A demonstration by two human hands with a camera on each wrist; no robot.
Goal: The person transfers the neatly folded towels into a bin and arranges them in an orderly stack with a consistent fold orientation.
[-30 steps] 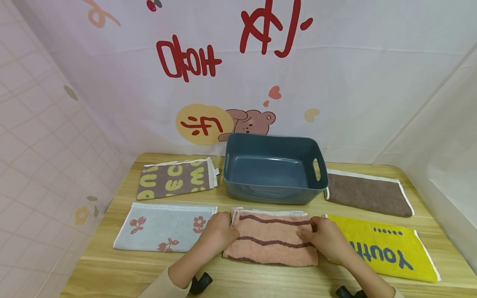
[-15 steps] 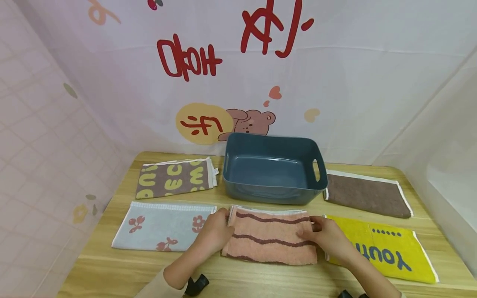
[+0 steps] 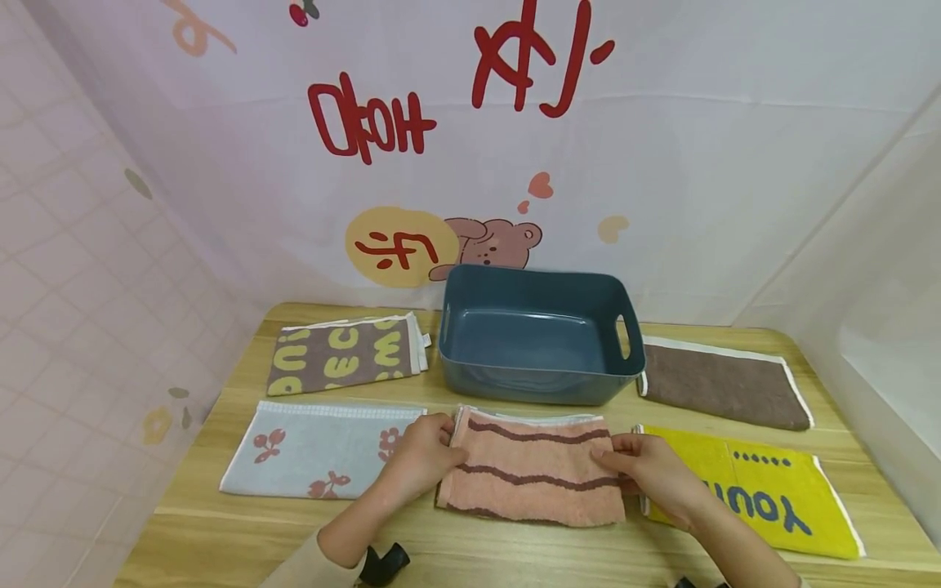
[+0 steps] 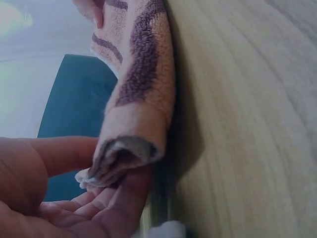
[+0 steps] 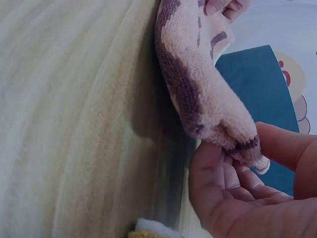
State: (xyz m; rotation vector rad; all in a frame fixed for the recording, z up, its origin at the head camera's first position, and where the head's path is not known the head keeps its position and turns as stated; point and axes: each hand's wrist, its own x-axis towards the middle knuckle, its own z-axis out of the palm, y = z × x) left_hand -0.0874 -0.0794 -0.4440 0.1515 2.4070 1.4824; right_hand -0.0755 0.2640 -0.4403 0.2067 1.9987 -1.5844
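Note:
A folded pink towel (image 3: 535,469) with dark wavy stripes lies at the middle front of the table, before a blue-green bin. My left hand (image 3: 421,457) pinches its left edge, thumb on top and fingers beneath. At the opposite edge my right hand (image 3: 654,474) pinches the towel the same way. Up close in the left wrist view, the folded layers of the towel (image 4: 130,134) show between thumb and fingers of the left hand (image 4: 74,193). In the right wrist view the right hand (image 5: 247,183) has the towel's corner (image 5: 237,144) between thumb and fingers.
The bin (image 3: 540,384) stands behind the towel, nothing inside. To the left lie a light blue towel (image 3: 316,449) and a brown towel with yellow letters (image 3: 345,355). A plain brown towel (image 3: 724,384) and a yellow towel (image 3: 764,490) lie at right on the wooden table (image 3: 529,559).
Both hands keep their hold on the pink towel's edges. The left hand has shifted slightly left, and the towel has barely moved.

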